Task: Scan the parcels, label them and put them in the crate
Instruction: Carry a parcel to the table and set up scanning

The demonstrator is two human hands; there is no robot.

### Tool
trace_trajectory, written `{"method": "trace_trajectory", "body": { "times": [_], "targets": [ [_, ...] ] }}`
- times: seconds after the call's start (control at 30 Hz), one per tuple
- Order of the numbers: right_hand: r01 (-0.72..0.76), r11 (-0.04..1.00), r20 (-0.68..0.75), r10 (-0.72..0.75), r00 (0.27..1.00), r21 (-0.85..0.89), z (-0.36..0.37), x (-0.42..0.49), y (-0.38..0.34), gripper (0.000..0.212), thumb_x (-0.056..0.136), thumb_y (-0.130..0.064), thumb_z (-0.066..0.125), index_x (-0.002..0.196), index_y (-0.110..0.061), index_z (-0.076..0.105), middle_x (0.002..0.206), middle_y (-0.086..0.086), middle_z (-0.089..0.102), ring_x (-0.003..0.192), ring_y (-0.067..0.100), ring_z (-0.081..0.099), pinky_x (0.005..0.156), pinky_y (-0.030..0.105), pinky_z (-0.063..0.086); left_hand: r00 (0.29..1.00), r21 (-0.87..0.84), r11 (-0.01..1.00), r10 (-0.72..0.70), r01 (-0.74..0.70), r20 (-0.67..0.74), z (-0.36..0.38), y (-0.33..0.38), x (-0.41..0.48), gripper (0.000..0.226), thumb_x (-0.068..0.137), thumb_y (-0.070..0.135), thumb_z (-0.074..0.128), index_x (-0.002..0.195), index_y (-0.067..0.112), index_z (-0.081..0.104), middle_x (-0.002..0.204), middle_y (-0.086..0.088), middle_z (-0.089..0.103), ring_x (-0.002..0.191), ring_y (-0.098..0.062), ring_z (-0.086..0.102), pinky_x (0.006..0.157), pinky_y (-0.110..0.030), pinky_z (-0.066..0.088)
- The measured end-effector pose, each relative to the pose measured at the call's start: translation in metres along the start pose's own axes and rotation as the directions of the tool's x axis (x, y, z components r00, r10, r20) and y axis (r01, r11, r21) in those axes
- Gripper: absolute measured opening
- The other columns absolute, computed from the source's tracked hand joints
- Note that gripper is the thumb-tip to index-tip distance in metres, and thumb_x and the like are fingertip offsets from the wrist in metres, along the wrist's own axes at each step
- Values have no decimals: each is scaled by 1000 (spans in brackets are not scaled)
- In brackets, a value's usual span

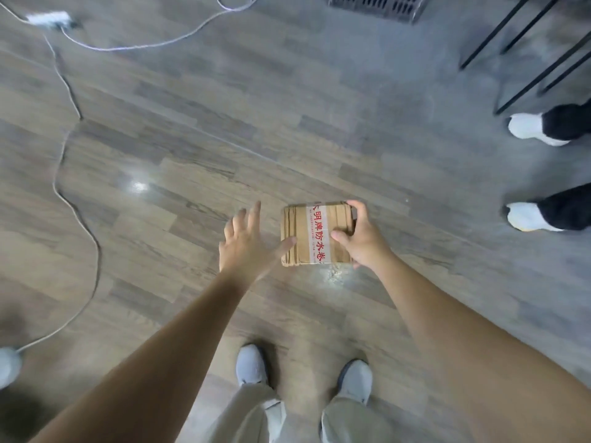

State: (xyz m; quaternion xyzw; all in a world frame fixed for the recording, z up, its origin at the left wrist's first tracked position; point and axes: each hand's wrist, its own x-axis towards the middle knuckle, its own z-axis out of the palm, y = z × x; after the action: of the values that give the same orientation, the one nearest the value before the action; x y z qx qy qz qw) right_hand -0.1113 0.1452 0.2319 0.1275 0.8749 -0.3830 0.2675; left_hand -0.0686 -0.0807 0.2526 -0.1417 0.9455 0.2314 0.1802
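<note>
A small brown cardboard parcel (316, 233), sealed with white tape printed in red characters, is held in the air above the wooden floor. My right hand (361, 236) grips its right side, thumb on top and fingers around the far edge. My left hand (248, 241) is spread open just left of the parcel, its thumb tip touching the parcel's left edge. No scanner, label or crate is in view.
Another person's white shoes (531, 127) and dark trousers stand at the right. Black metal legs (524, 46) rise at the top right. A white cable (80, 225) snakes across the floor on the left from a power strip (48, 19). My own feet (303, 375) are below.
</note>
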Motion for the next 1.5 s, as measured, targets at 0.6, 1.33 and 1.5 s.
{"method": "trace_trajectory", "body": {
  "times": [0.6,1.33,1.5],
  "targets": [
    [256,967,-251,-247,936,3,-216,-153,-417,60,93,-30,64,138,-40,26,110,-5,44,81,24,52,37,38,53,866,134,967,255,-219,-429,-455,100,-38,108,67,88,38,153,35,2,160,-6,9,148,-29,4,115,-51,19],
    [449,883,-187,-468,864,-136,-376,118,-685,65,99,-32,54,150,-36,14,143,2,46,94,28,58,45,35,58,775,178,977,202,-117,-599,-666,224,266,101,72,85,43,153,34,10,159,-6,13,147,-28,6,114,-52,21],
    [444,884,-204,-466,861,-146,-377,202,-751,64,100,-31,53,150,-35,14,143,4,47,105,33,61,44,34,55,753,182,972,230,-148,-616,-705,226,364,97,74,82,44,152,33,14,159,-6,16,147,-28,9,114,-51,23]
  ]
}}
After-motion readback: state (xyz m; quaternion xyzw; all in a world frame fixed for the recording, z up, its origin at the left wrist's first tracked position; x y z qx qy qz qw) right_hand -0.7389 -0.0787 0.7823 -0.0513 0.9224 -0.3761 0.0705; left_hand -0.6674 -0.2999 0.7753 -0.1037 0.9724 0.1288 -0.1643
